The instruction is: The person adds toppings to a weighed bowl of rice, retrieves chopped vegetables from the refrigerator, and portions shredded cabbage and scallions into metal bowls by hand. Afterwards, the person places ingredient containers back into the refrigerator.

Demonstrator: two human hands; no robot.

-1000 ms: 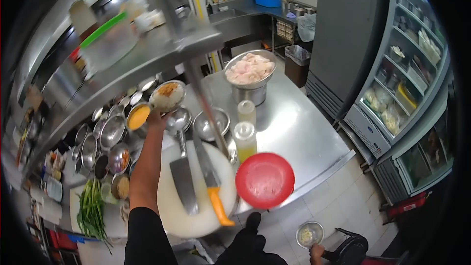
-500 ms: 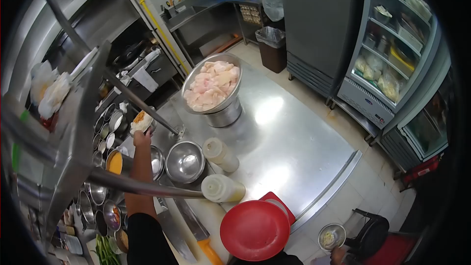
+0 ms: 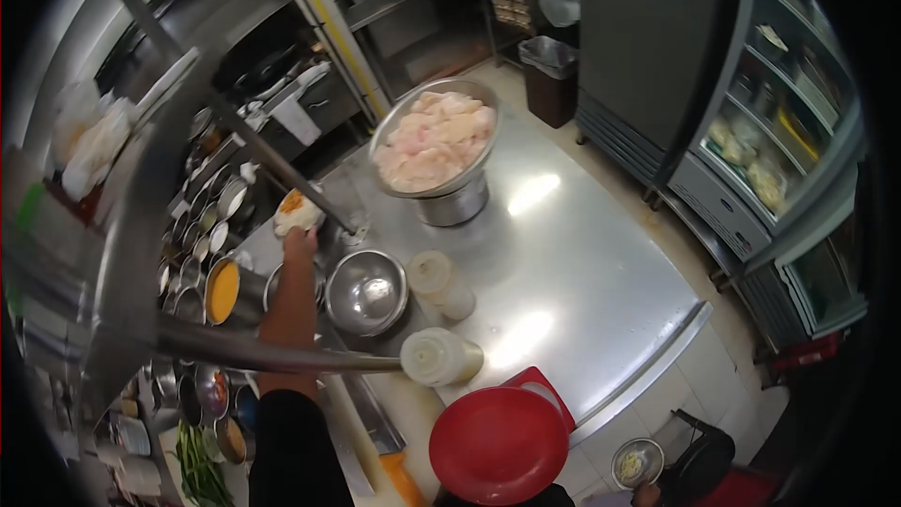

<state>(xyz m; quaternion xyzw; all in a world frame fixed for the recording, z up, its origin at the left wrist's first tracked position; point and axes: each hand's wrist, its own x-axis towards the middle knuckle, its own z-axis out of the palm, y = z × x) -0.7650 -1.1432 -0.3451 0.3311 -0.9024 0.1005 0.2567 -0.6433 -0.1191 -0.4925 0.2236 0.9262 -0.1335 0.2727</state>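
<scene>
Left hand [image 3: 300, 241] touching a bowl [image 3: 320, 219] holding white and orange food [image 3: 297, 214], pale meat [image 3: 436, 139] heaping in a wide metal basin [image 3: 493, 131], two bottles [image 3: 441, 357] standing on a steel table [image 3: 582, 263], red plate [image 3: 497, 444] lying nearby, another person's hand [image 3: 646, 494] resting by a small bowl [image 3: 652, 452].

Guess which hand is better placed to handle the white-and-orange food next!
Probably the left hand: it is already stretched out to the white-and-orange food. The right hand isn't visible, so I can't judge it.
</scene>
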